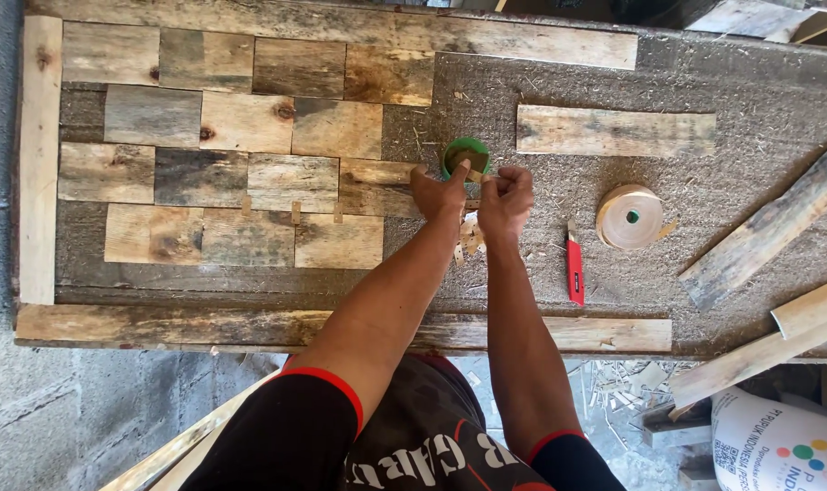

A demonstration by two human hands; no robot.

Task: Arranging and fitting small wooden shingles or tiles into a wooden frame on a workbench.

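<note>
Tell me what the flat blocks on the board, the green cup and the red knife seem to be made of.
Blocks: rough, unfinished wood, with knots, grain and grey weathering. Green cup by the left hand: probably plastic, with an even, bright colour; too small to be sure. Red knife: plastic-looking handle, smooth and evenly red.

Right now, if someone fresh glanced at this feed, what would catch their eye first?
Probably the patchwork of wood blocks laid like bricks across the left of the board. Next, the two hands meeting at the centre: the left hand and right hand pinch a small wood sliver beside a green cup. To their right lie a red knife and a tape roll.
</note>
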